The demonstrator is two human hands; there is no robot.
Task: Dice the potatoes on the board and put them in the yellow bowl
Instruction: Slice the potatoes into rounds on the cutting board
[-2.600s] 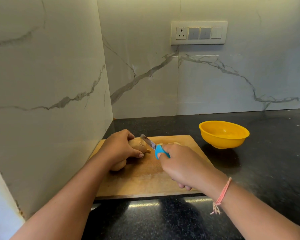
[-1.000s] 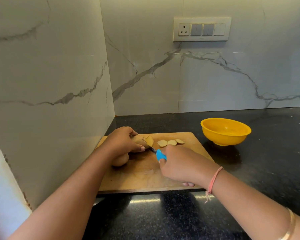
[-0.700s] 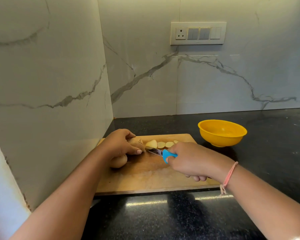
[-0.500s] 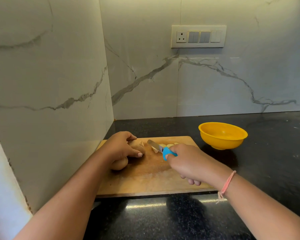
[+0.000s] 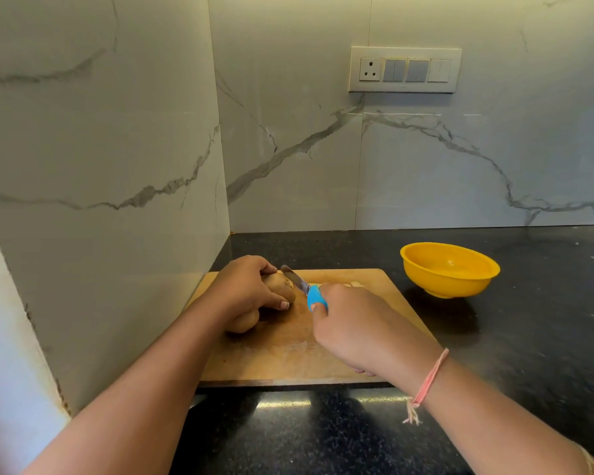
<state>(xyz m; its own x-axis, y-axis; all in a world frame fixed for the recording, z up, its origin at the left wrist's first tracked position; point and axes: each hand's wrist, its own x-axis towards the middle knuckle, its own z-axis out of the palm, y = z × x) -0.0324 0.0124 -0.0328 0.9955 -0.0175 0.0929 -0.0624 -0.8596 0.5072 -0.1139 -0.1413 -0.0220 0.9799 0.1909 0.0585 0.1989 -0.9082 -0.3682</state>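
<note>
Gripping a potato (image 5: 281, 286) on the board (image 5: 288, 351), the left hand (image 5: 244, 293) steadies it; the right hand (image 5: 354, 327) clutches a blue-handled knife (image 5: 304, 289), blade against the potato, yellow bowl (image 5: 449, 269) nearby.

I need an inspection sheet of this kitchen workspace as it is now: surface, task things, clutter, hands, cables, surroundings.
Surface: black counter, wooden board at its front edge.
Job's things: one potato under the left hand, second potato just nearer the camera, both on the board; yellow bowl right of the board, apart, apparently empty; pale slices barely visible beyond the right hand.
Clutter: nothing seen.
Hands: left grips the potato; right holds the blue-handled knife, blade slanted over the potato's right end.
Cables: nothing seen.
Surroundings: marble walls behind and left; switch panel on the back wall.
</note>
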